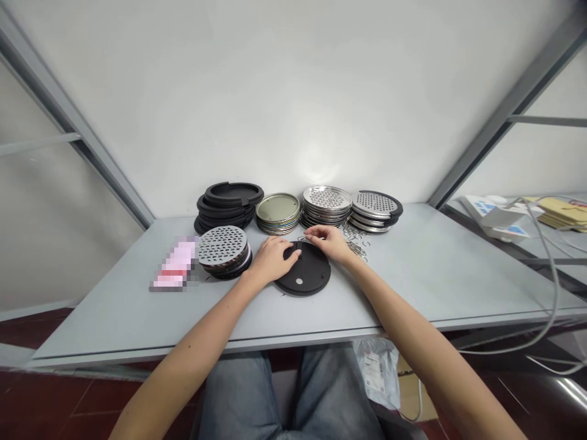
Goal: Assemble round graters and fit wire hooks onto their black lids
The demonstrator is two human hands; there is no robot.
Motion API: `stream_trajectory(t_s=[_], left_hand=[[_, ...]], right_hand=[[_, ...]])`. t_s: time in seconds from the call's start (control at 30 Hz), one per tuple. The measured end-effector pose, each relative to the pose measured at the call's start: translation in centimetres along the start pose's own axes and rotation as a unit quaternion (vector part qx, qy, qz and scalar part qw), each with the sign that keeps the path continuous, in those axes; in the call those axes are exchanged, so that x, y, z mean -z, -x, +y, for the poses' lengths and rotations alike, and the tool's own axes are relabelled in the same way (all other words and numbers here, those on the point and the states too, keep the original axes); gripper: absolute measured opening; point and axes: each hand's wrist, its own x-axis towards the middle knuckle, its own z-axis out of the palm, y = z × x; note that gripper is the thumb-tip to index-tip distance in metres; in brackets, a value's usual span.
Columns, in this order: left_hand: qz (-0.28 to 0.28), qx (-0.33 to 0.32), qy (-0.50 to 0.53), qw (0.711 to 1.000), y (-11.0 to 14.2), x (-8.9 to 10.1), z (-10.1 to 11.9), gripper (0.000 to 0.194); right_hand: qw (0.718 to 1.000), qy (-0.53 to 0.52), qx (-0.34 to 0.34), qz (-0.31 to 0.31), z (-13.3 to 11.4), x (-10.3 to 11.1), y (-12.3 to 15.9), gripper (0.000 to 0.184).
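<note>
A round black disc (pixel 312 278) lies on the table in front of me, with a small silvery round spot and a short slot in its face. My left hand (pixel 274 258) grips the disc's left edge, thumb laid across the top and fingers at the far rim. At the disc's far edge, my right hand (pixel 328 240) is closed in a pinch. Between its fingertips is a small metal wire clip (pixel 301 238), too small to make out fully. Several loose metal clips (pixel 355 245) lie just right of that hand, partly hidden behind it.
Along the wall stand stacks of black rings (pixel 229 208), metal lids (pixel 277 208), perforated metal discs (pixel 327 201) and black-rimmed perforated discs (pixel 376 205). Nearer left is another perforated stack (pixel 223 247) beside a blurred pink item (pixel 177 264). A white cable (pixel 556 287) hangs at right.
</note>
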Motion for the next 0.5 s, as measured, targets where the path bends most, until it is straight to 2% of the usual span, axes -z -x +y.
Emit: stream_trajectory(t_s=[0.17,0.37,0.5], left_hand=[[0.026,0.044,0.005,0.999,0.2,0.8,-0.1,0.024],[0.033,0.038,0.023,0.998,0.1,0.4,-0.7,0.018],[0.032,0.025,0.043,0.998,0.1,0.2,-0.9,0.030]], right_hand=[[1.000,0.004,0.014,-0.015,0.1,-0.4,0.1,0.022],[0.999,-0.019,0.021,-0.029,-0.4,-0.9,0.2,0.021],[0.998,-0.016,0.033,-0.059,-0.1,-1.2,0.2,0.020]])
